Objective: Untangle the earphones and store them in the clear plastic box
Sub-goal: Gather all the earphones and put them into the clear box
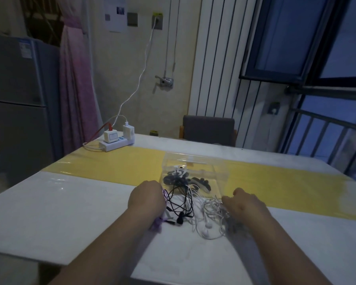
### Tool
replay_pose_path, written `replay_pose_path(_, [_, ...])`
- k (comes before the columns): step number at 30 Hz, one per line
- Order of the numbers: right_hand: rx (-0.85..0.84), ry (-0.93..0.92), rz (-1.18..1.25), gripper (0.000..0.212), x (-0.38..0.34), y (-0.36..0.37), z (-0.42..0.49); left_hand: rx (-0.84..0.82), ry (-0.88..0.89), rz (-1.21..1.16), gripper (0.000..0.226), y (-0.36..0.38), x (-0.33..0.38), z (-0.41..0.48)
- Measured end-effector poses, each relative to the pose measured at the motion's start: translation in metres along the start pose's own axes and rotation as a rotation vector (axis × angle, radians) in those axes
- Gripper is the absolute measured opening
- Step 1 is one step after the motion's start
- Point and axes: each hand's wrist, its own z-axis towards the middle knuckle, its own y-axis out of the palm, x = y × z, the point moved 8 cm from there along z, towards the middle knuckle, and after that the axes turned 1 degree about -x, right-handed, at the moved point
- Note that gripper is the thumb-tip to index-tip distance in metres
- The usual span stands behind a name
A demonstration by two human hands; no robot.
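Head view of a white table (70, 212) crossed by a yellow strip (111, 163), with a grey chair (209, 130) at its far edge and a white power strip (116, 144) at 10 o'clock from the work area. The clear plastic box (220, 171) stands on the yellow strip at 12 o'clock from the cable heap, already containing dark items; a black lead appears to run from it down into the heap. The left hand (146, 197), at 9 o'clock, is curled knuckles-up, and the purple earphones (157, 222) emerge at its edge and beneath the wrist, so it is judged to hold them. The right hand (245, 204), at 3 o'clock, rests bent fingers on the white earphones (210, 219); whether it pinches a strand cannot be told. The black earphones (181, 204) lie looped between the hands, touching both other sets. Risks: pulling the hands apart while loops remain crossed would probably tighten the knots; tension on the black lead could drag or tip the light box; dim light may hide which strand crosses which.
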Motion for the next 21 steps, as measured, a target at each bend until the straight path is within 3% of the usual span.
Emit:
replay_pose_path(3, [-0.023,-0.081,0.009,0.051,-0.013,0.004,0.0,-0.03,0.031,-0.064,0.015,0.0,0.011,-0.002])
replay_pose_path(10, [-0.052,-0.292,0.304,0.024,-0.059,0.013,-0.016,-0.006,0.137,-0.208,0.023,0.004,0.044,-0.013])
replay_pose_path(14, [-0.027,-0.344,0.396,0.034,-0.078,0.016,-0.024,-0.069,0.173,-0.418,0.024,0.007,0.062,-0.014])
replay_pose_path(18, [0.092,-0.343,0.123,0.034,-0.076,0.015,-0.024,-0.087,0.17,-0.442,0.022,0.008,0.061,-0.014])
replay_pose_path(21, [0.096,-0.27,-0.019,0.054,-0.066,0.013,-0.023,-0.07,0.18,-0.382,0.02,0.011,0.055,-0.014])
